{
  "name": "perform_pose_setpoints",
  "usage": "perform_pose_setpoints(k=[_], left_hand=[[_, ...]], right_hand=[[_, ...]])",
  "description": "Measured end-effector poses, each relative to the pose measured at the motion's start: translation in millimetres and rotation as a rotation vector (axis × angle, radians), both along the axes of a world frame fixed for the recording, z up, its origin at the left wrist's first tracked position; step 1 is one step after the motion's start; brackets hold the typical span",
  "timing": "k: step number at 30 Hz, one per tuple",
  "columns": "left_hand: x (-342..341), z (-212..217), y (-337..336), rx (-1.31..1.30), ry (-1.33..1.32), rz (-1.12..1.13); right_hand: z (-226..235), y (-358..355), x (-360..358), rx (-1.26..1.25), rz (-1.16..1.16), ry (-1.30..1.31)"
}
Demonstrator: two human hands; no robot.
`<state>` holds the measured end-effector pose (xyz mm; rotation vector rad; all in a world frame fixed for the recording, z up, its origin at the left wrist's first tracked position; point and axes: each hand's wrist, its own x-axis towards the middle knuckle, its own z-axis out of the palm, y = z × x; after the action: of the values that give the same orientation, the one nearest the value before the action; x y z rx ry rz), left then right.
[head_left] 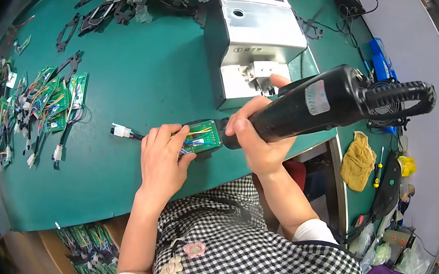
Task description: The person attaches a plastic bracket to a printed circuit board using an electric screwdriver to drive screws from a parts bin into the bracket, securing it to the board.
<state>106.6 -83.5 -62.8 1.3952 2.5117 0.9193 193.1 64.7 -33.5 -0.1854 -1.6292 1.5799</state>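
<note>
My right hand (264,137) is wrapped round a thick black electric screwdriver (305,105), which slants across the table with a cable loop at its upper end. The tool's lower end reaches the right edge of a green circuit board (204,136), and its exact contact there is hard to see. My left hand (165,157) grips that board from the left, fingers on top and thumb along the near side. Dark plastic shows round the board, with colored wires on it. A white connector (120,131) on a dark lead sticks out left of my left hand.
A silver and black screw feeder (258,44) stands beyond the board. Wired circuit boards (50,102) lie heaped at left, black plastic frames (67,31) behind them. More boards fill a box (41,244) below the front edge. A tan glove (359,162) and a screwdriver (379,169) lie right.
</note>
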Motion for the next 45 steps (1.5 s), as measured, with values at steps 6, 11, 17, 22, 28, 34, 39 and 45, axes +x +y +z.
perform_pose_setpoints(k=[6, 11, 17, 22, 28, 34, 39, 45], left_hand=[[0, -2, -1, 0.01, 0.026, -0.001], [2, -2, 1, -0.003, 0.025, -0.002], [3, -2, -2, 0.0, 0.021, -0.018], [1, 4, -10, -0.043, 0.067, 0.094], [0, -6, -12, 0.039, 0.105, 0.113], [1, -19, -14, 0.188, 0.058, 0.122], [2, -24, -13, 0.269, 0.002, 0.121], [-2, -27, -18, 0.263, -0.01, 0.104]], right_hand=[[0, 5, -9, 0.168, 0.184, -0.047], [-8, 12, -10, 0.155, 0.473, -0.065], [43, 26, -6, -0.134, -0.178, 0.415], [53, 61, -10, 0.165, -0.292, 0.25], [56, 57, -15, 0.146, -0.168, 0.018], [42, -3, -9, -0.064, -0.059, 0.157], [16, -33, -52, -0.099, 0.069, 0.168], [4, -34, -67, -0.011, 0.127, 0.024]])
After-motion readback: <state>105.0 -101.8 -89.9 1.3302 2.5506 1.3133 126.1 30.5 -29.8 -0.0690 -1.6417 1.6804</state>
